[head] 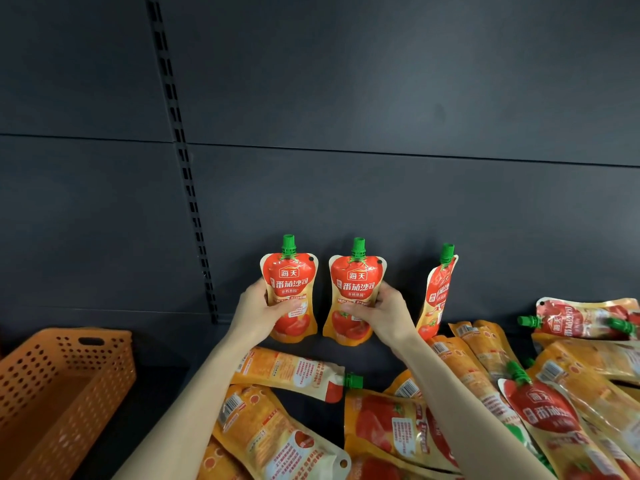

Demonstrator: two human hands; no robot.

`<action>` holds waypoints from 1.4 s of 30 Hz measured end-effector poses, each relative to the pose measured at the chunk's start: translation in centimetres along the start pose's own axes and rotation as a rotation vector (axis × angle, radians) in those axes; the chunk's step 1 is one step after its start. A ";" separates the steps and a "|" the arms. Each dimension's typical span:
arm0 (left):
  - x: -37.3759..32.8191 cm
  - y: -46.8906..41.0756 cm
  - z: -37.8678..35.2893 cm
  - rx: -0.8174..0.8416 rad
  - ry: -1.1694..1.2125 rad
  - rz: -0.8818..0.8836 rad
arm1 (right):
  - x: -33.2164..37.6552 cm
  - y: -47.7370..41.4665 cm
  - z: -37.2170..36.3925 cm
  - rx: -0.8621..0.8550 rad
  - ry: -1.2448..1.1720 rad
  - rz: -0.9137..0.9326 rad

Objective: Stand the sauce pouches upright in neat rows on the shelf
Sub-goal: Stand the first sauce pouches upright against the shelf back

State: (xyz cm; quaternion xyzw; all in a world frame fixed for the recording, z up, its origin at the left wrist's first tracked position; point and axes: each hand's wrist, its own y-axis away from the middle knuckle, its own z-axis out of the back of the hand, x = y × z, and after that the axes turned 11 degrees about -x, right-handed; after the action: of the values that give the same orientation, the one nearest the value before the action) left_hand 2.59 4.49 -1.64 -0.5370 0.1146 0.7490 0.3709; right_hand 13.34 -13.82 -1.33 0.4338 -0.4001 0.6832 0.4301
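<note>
Two red-and-orange tomato sauce pouches with green caps stand upright side by side against the dark back panel. My left hand [258,311] grips the left pouch [290,282] at its lower left side. My right hand [382,315] grips the right pouch [356,289] at its lower right. A third pouch [437,292] stands to the right, turned edge-on and leaning a little. Several more pouches [287,374] lie flat in a loose pile on the dark shelf [367,356] in front and to the right.
An orange perforated basket [52,382] sits at the lower left of the shelf. A slotted upright rail [188,188] runs down the back panel left of the pouches. More flat pouches [585,320] crowd the right side.
</note>
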 end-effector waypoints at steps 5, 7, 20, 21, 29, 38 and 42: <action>0.3 0.4 -0.2 -0.042 0.027 0.001 | 0.2 0.0 -0.2 -0.012 0.033 0.008; 0.3 0.5 -0.3 -0.069 0.023 0.002 | 0.2 0.1 -0.2 -0.014 0.050 0.009; 0.0 1.7 0.0 -0.090 -0.052 0.000 | 0.5 0.4 0.0 0.001 0.074 -0.014; -0.1 1.9 0.1 -0.094 -0.055 -0.005 | 0.7 0.5 0.1 -0.002 0.082 -0.016; 0.5 3.4 0.9 -0.233 -0.098 -0.033 | 0.9 2.8 1.4 -0.020 0.130 0.015; -1.8 6.5 -0.9 -0.166 -0.086 -0.167 | 0.5 5.6 6.0 -0.128 0.209 0.157; -4.4 8.0 -4.1 -0.040 -0.049 -0.227 | -0.1 5.5 8.9 -0.247 0.210 0.162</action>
State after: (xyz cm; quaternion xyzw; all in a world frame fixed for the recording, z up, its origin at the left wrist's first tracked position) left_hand 0.76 -5.29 -1.20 -0.5353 0.0289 0.7172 0.4453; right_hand 10.44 -23.72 0.35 0.2701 -0.4674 0.7028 0.4633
